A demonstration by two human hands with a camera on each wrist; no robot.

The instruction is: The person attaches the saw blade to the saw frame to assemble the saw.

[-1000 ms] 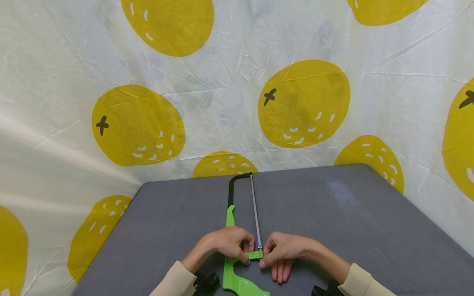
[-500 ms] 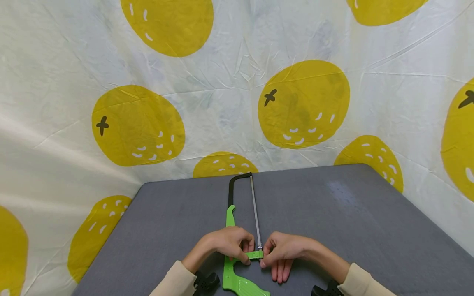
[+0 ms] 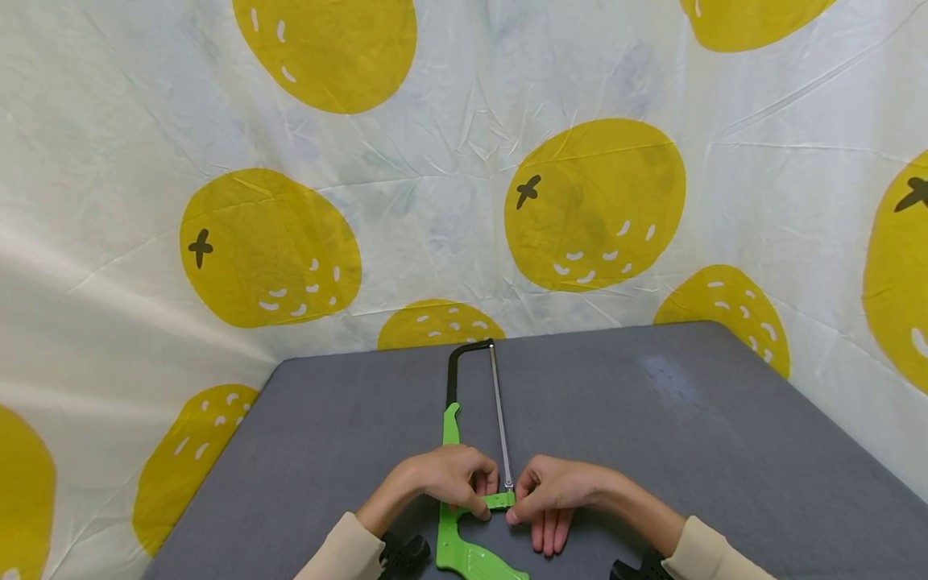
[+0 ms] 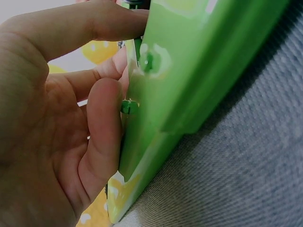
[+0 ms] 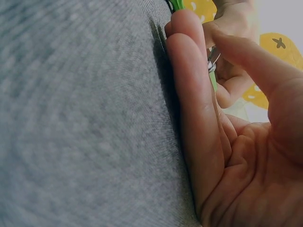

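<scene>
A hacksaw (image 3: 451, 427) with a green handle (image 3: 474, 558) and a black front frame lies flat on the grey table, its silver blade (image 3: 501, 419) on the right side. My left hand (image 3: 451, 474) holds the short green crosspiece (image 3: 500, 500) at the blade's near end. Its curled fingers and thumb touch the green body (image 4: 156, 90) in the left wrist view. At the right end of that crosspiece, my right hand (image 3: 561, 490) pinches with thumb and index finger; the small part between them is mostly hidden. Its other fingers (image 5: 196, 99) stretch along the tabletop.
The grey table (image 3: 652, 435) reaches back to a white cloth (image 3: 435, 217) printed with yellow fruit shapes, hanging behind and at both sides. Black wrist devices (image 3: 406, 552) sit under both forearms, near the cream sleeves.
The right thumb and fingertip shift very slightly at the end of the crosspiece. The left hand and the hacksaw stay in place.
</scene>
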